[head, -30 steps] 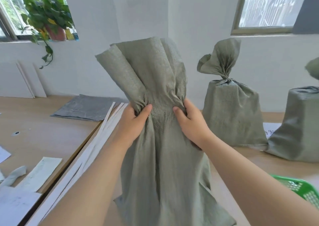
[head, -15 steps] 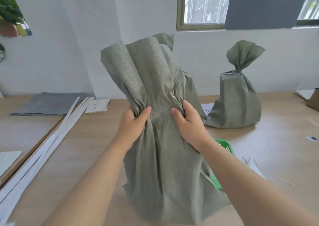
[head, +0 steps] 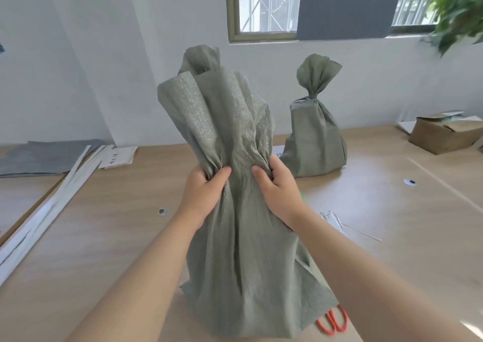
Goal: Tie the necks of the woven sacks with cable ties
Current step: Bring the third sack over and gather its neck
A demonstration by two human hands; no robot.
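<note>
A grey-green woven sack (head: 243, 250) stands upright on the wooden table right in front of me. My left hand (head: 202, 194) and my right hand (head: 278, 190) pinch its neck from either side, bunching the fabric; the loose top fans out above them. No tie shows on this neck. Behind it the top of a second sack (head: 201, 59) peeks out. A third sack (head: 315, 132) with a cinched neck stands at the back right. A bundle of pale cable ties (head: 335, 219) lies on the table to the right of my right wrist.
Orange-handled scissors (head: 333, 323) lie at the sack's front right foot. A green basket edge (head: 302, 196) shows behind my right wrist. A cardboard box (head: 444, 132) sits far right, long white strips (head: 52, 205) and flat grey sacks (head: 39, 156) at the left.
My view has swung to the right, bringing the box, scissors and cable ties into sight. Both hands keep the same grip on the sack's neck.
</note>
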